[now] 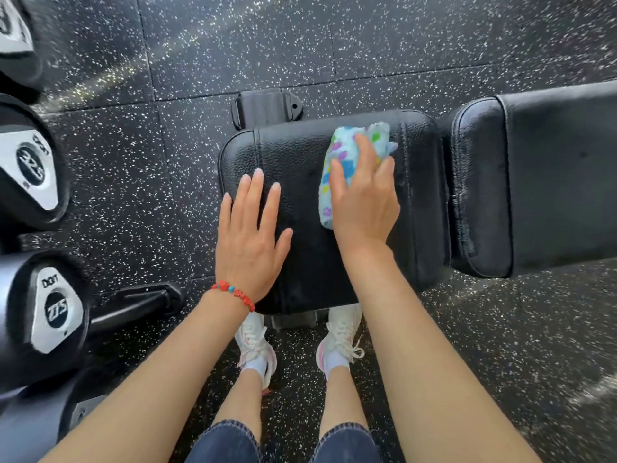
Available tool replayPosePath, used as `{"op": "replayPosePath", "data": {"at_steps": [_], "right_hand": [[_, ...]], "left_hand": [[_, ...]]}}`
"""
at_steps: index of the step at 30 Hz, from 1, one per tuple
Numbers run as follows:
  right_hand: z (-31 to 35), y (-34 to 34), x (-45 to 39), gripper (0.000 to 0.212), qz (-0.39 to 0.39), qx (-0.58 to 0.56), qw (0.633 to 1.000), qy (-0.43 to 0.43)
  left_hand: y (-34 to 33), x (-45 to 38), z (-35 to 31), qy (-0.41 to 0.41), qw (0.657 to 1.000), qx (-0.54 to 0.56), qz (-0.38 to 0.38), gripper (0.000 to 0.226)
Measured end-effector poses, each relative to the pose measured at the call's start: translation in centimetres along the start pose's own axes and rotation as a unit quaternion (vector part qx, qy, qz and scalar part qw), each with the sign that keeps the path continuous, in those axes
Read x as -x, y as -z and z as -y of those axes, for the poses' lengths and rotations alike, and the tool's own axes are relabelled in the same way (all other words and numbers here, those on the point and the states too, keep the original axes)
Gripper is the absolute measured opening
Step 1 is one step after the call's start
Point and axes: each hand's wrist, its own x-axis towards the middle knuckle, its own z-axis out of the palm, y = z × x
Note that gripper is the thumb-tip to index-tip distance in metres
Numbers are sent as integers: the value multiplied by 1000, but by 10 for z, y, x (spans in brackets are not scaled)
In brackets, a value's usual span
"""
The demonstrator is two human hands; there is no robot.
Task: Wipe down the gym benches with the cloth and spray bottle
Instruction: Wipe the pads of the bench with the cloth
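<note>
A black padded bench seat (293, 152) lies in the middle of the head view, with the longer back pad (551, 175) to its right. A light blue cloth with coloured spots (347, 142) lies on the seat's right half. My right hand (362, 198) presses flat on the cloth, fingers straight and spread. Flat on the bare left half of the seat rests my left hand (252, 235), fingers straight, a red bead bracelet at the wrist. No spray bottle is in view.
Dumbbell ends (36, 168) on a rack line the left edge. A black bench foot (267, 106) sticks out beyond the seat and another frame part (140, 302) lies at lower left. My white shoes (257, 342) stand on speckled rubber floor under the seat's near edge.
</note>
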Motion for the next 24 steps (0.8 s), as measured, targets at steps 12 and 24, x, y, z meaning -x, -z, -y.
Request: {"op": "replayPosePath", "data": {"at_steps": [12,24], "right_hand": [[-52,39,110,36,7,39,995,-87],[-50,28,29,41,-25,30,994,-99]], "left_hand": [[9,-23,-6,-65,998,-8,13,55],[4,-24,-4,-83,996,-7,34,57]]}}
